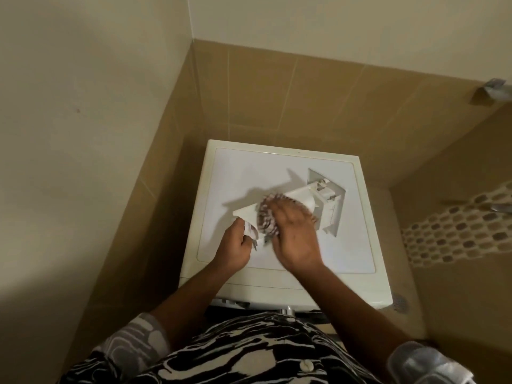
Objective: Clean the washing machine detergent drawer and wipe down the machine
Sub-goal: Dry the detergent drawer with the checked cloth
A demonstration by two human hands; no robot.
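hands (left [235, 246], right [295, 239]) on drawer [302, 194] atop washer [249, 176], tiled corner [263, 101]

Single view, worn on head. Looking forward and steeply down onto flat top of white box-shaped washing machine [277, 167] in corner of tan tiled walls [249, 92]. Close up. Wide lens, edges bent.

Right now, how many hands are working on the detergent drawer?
2. The left hand grips the left end of the detergent drawer; the right hand presses a striped cloth on its middle, atop the washing machine.
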